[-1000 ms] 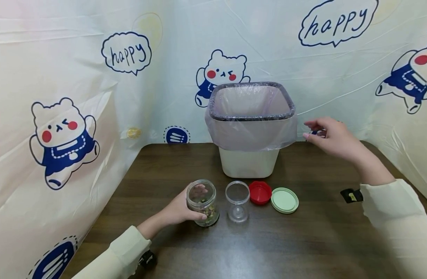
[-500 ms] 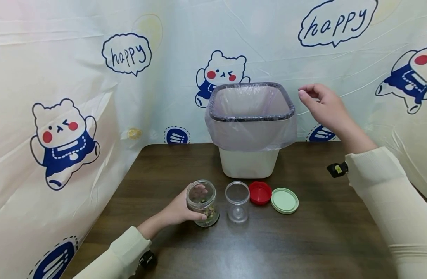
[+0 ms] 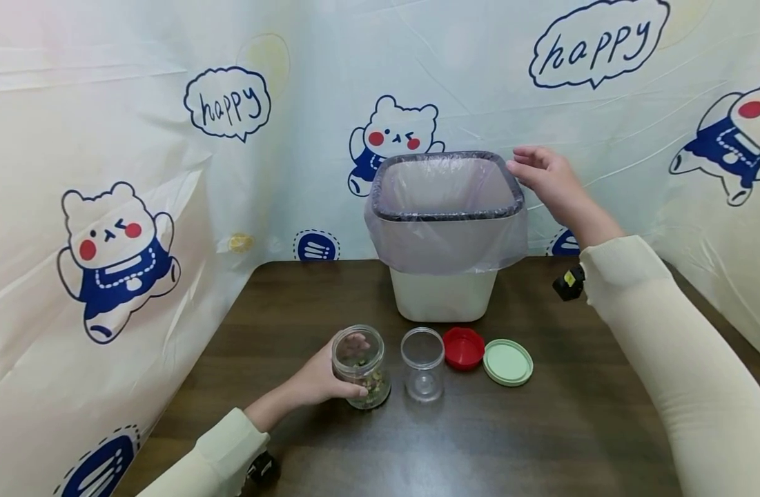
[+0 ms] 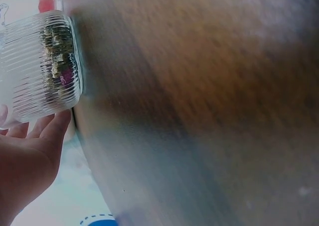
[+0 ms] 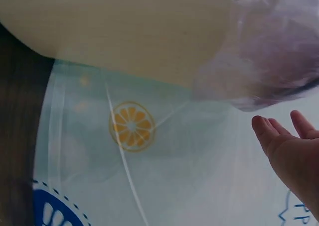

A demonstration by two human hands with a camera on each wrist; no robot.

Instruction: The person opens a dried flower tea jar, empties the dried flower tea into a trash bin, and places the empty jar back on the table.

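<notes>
My left hand (image 3: pixel 317 376) grips a clear lidless jar (image 3: pixel 359 360) standing on the table, thumb across its front and fingers round behind. In the left wrist view the ribbed jar (image 4: pixel 37 69) shows dried greenish bits and a reddish-purple piece at its bottom. At the back, my right hand (image 3: pixel 552 185) is raised beside the right rim of a pale bin (image 3: pixel 442 297), holding nothing, its fingers extended. A thin purplish bin bag (image 3: pixel 448 245) lines the bin and hangs over its rim. In the right wrist view the fingertips are just outside the bag (image 5: pixel 269 56).
Right of the jar stands a clear stemmed cup (image 3: pixel 423 366). Beside it lie a red lid (image 3: pixel 463 348) and a pale green lid (image 3: pixel 508 362) on the dark wooden table (image 3: pixel 479 442). A printed curtain (image 3: pixel 293 152) hangs behind.
My right hand has risen from low beside the bin and moved left to its right rim; its fingers have straightened. The left hand and jar have stayed in place.
</notes>
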